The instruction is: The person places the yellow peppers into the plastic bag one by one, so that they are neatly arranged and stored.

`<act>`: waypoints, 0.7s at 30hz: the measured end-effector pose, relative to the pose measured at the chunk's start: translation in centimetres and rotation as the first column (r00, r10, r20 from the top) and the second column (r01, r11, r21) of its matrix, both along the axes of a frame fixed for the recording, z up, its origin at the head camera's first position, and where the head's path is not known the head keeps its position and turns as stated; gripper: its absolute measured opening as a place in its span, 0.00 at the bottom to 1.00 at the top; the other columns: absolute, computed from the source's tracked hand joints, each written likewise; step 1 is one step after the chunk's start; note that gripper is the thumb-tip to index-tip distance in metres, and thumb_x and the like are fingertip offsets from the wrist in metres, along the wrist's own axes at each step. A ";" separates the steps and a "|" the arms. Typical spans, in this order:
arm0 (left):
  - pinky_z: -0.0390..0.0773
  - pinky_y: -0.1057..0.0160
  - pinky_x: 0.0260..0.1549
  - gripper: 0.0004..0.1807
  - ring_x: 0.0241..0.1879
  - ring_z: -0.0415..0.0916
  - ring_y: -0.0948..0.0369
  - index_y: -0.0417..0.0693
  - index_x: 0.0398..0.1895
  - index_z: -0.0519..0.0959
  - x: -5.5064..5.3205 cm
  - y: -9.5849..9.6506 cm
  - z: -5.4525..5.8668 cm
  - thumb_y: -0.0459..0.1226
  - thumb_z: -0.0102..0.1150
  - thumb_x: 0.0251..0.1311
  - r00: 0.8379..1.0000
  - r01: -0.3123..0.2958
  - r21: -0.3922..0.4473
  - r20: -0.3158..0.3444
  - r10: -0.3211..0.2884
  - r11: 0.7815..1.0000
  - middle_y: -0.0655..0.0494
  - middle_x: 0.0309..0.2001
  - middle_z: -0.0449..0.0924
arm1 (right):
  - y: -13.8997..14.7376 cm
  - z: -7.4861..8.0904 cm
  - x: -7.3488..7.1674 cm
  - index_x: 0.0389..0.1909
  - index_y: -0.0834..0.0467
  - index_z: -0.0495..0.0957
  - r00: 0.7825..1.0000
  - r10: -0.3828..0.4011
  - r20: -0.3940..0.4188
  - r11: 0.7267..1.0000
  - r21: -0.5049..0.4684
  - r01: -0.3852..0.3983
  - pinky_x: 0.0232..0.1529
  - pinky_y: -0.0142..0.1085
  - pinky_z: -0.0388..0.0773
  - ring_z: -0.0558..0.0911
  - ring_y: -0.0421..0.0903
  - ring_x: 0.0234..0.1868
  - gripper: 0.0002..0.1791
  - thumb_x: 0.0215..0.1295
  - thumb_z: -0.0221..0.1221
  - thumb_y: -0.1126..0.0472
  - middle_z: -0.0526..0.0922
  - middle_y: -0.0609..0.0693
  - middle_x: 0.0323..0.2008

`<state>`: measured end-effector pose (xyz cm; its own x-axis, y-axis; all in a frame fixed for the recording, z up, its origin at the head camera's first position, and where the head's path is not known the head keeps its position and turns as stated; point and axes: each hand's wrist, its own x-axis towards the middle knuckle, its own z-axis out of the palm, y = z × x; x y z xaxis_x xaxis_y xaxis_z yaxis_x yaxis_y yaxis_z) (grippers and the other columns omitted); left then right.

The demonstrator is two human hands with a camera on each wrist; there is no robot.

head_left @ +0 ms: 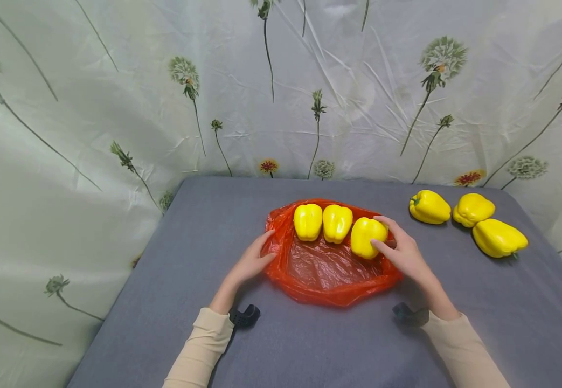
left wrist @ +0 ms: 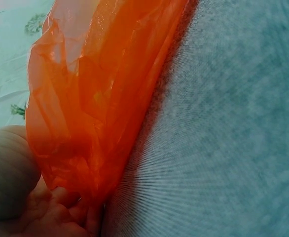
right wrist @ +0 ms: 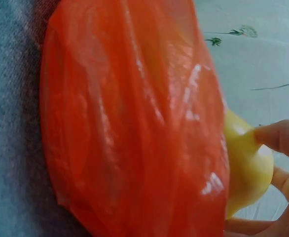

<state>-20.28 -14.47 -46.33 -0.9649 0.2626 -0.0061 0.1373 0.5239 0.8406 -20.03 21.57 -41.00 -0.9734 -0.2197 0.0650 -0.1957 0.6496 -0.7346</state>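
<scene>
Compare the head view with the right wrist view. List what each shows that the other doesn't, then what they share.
Only the head view: the left hand at the left edge of the red bag, the bag's open mouth, and three yellow peppers lying outside it.

Only the right wrist view: the bag's side wall up close, hiding part of the held pepper.

Both: the right hand gripping that pepper, the bag, the gray tabletop and the flowered cloth.

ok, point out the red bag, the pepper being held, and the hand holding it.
Red bag (head_left: 336, 295): head view, on its near edge.
Held pepper (head_left: 365, 236): head view, middle of its visible side.
Right hand (head_left: 405, 253): head view, back of the hand.
</scene>
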 end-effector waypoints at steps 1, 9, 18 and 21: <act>0.56 0.42 0.68 0.33 0.71 0.53 0.44 0.47 0.72 0.55 0.0 0.0 0.0 0.37 0.51 0.63 1.000 0.000 0.002 0.002 0.000 1.000 0.41 0.71 0.55 | -0.1 0.0 -0.1 0.68 0.52 0.57 1.000 -0.001 0.000 1.000 0.016 0.001 0.51 0.56 0.77 0.74 0.61 0.52 0.31 0.66 0.54 0.53 0.65 0.63 0.63; 0.57 0.42 0.68 0.34 0.71 0.53 0.45 0.48 0.72 0.55 0.1 0.0 0.1 0.36 0.51 0.63 1.000 0.000 0.010 0.016 0.000 1.000 0.42 0.71 0.56 | -0.8 -0.2 -0.8 0.69 0.54 0.55 1.000 -0.009 0.012 0.998 0.063 0.008 0.56 0.57 0.73 0.69 0.61 0.58 0.32 0.67 0.53 0.55 0.63 0.65 0.64; 0.56 0.43 0.69 0.34 0.71 0.53 0.44 0.45 0.71 0.55 -0.1 0.0 0.1 0.35 0.52 0.62 1.000 0.006 -0.001 -0.016 -0.006 1.000 0.40 0.71 0.56 | -0.9 -0.8 -1.1 0.73 0.53 0.50 0.999 -0.054 -0.008 0.993 0.106 0.055 0.60 0.60 0.67 0.67 0.64 0.63 0.31 0.72 0.45 0.56 0.60 0.65 0.69; 0.55 0.43 0.69 0.34 0.71 0.53 0.44 0.44 0.71 0.56 0.0 0.0 0.1 0.35 0.52 0.62 1.000 0.006 -0.009 -0.021 -0.006 1.000 0.39 0.71 0.56 | -1.0 -1.0 -1.0 0.72 0.53 0.53 0.996 -0.077 -0.039 0.990 0.115 0.081 0.61 0.60 0.66 0.66 0.64 0.64 0.30 0.71 0.46 0.59 0.61 0.64 0.68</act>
<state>-20.33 -14.49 -46.27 -0.9632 0.2684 0.0112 0.1577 0.5310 0.8326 -21.05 20.54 -42.00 -0.9856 -0.1505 0.0770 -0.1642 0.7447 -0.6469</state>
